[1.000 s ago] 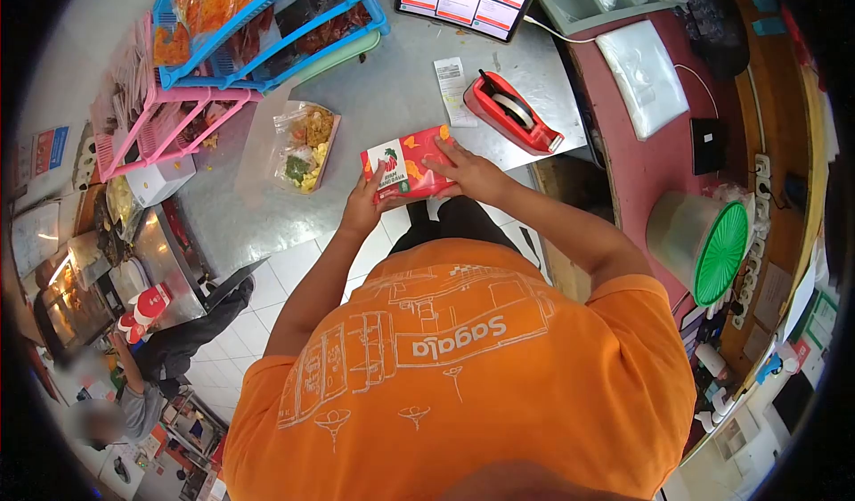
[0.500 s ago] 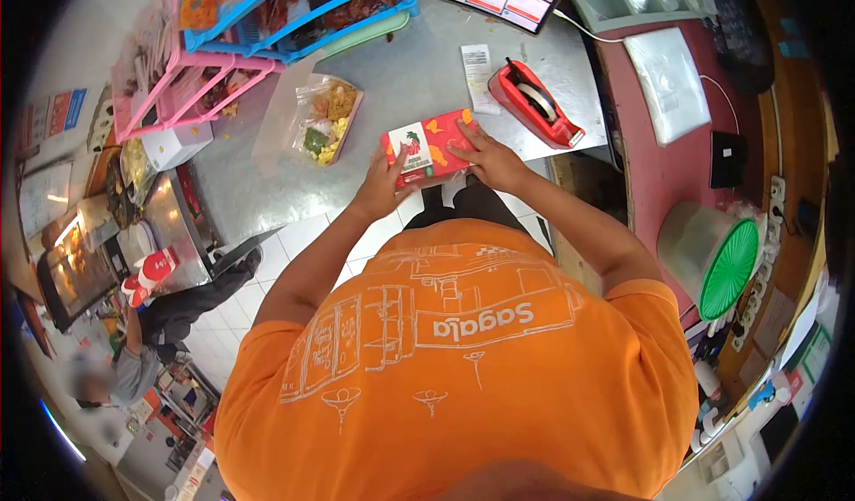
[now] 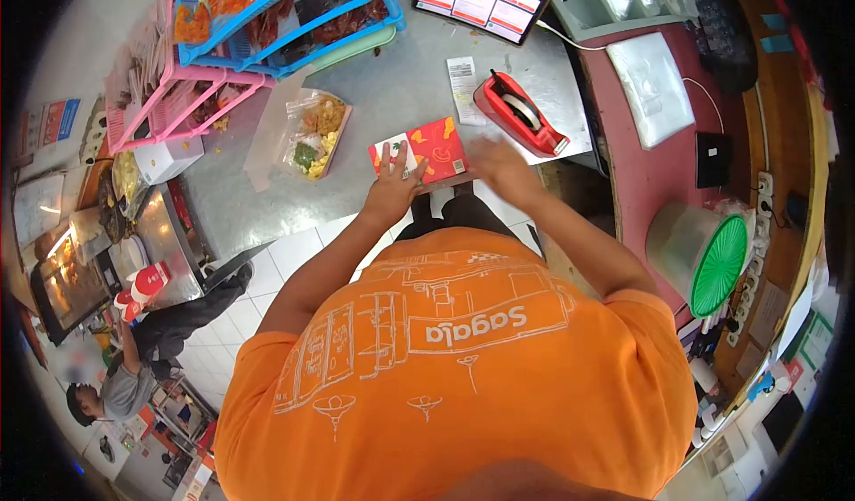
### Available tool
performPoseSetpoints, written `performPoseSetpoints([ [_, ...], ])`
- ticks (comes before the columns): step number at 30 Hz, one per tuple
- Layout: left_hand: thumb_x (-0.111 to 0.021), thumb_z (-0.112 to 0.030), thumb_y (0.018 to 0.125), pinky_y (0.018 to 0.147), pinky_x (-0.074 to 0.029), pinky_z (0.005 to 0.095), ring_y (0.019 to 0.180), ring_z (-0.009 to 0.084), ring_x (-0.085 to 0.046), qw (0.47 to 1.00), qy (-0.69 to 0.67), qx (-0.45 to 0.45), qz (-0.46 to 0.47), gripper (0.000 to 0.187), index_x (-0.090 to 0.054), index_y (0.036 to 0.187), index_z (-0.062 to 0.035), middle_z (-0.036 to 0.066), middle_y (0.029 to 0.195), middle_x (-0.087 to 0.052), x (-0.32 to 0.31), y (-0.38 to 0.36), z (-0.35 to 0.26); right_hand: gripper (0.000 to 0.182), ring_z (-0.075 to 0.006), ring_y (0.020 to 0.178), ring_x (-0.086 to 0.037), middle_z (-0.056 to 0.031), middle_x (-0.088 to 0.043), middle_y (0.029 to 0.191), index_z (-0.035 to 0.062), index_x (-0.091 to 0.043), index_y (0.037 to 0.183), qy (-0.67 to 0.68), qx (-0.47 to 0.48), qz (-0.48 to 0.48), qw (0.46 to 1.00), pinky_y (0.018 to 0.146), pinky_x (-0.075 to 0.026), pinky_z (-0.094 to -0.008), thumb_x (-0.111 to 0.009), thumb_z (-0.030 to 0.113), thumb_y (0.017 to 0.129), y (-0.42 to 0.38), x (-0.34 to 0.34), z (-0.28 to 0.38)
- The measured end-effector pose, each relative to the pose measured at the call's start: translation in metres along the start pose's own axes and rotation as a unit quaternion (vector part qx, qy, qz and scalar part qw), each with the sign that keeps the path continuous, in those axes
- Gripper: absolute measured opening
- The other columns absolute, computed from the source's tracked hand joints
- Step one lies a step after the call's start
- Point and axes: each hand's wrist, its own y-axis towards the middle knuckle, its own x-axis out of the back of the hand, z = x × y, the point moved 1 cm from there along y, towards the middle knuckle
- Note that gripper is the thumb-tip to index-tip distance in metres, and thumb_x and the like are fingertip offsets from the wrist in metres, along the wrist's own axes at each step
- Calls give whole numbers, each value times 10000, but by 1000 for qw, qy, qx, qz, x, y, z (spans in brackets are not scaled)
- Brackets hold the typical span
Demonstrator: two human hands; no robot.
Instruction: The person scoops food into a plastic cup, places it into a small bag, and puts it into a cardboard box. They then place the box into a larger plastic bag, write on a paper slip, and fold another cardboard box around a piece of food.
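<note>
A red food box [image 3: 443,151] with orange drawings and a white panel lies at the near edge of the metal table. My left hand [image 3: 392,191] rests on its left part, fingers spread over the white panel. At the box's right end is my right hand [image 3: 506,173], its fingers smeared by motion. Just beyond that hand stands a red tape dispenser [image 3: 554,141] with a roll of tape. A printed receipt [image 3: 462,91] lies between dispenser and box. To the left sits a clear-wrapped food pack [image 3: 318,134] with yellow, green and brown food.
Blue baskets [image 3: 258,56] and a pink basket [image 3: 191,114] of packets crowd the back left. A tablet [image 3: 481,0] stands at the back. On the right are a stack of clear bags [image 3: 650,89] and a green-lidded tub [image 3: 699,260]. Another person [image 3: 134,385] is at far left.
The box has tilted down flat onto the table, its top facing up. My left hand has spread over its top; my right hand has come off its right side and shifted right.
</note>
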Motion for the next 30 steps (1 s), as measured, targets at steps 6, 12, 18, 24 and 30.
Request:
performPoseSetpoints([
  [6, -526, -366, 885, 955, -426, 480, 1325, 500, -153, 998, -12, 23, 64, 534, -361, 1380, -256, 219, 1464, -178, 10, 5, 3, 167, -257, 772, -594, -59, -656, 778, 106, -632, 832, -14, -414, -108, 904, 812, -326, -455, -600, 261, 777, -33, 60, -85],
  [12, -514, -356, 894, 944, -439, 468, 1289, 488, -269, 1000, 4, 6, 7, 550, -311, 1399, -281, 239, 1432, -251, 11, 20, 24, 270, -185, 788, -636, -49, -691, 786, 118, -682, 835, 154, -497, 9, 854, 808, -363, -395, -684, 364, 724, -56, 70, -97],
  [18, -481, -363, 911, 982, -407, 451, 1282, 484, -288, 1000, 16, -3, 15, 602, -203, 1438, -272, 251, 1423, -267, 19, 21, 30, 266, -179, 729, -632, -104, -676, 769, 96, -706, 874, 68, -550, 88, 828, 695, -437, -384, -693, 333, 755, -101, 74, -86],
  [24, -434, -373, 931, 1060, -293, 454, 1276, 494, -284, 993, -83, 85, 5, 658, -119, 1451, -121, 279, 1400, -296, 27, 19, 24, 236, -106, 691, -560, -35, -635, 746, -45, -659, 888, 284, -520, -326, 737, 649, -412, -239, -634, 187, 848, -101, 64, -86],
  [30, -459, -368, 921, 1058, -281, 467, 1247, 508, -322, 986, -75, 138, -52, 698, -109, 1442, -62, 327, 1348, -339, 4, 27, 7, 232, -94, 681, -540, -20, -609, 775, 18, -662, 904, 489, -406, -21, 772, 621, -437, -237, -653, 241, 837, 32, -5, 5],
])
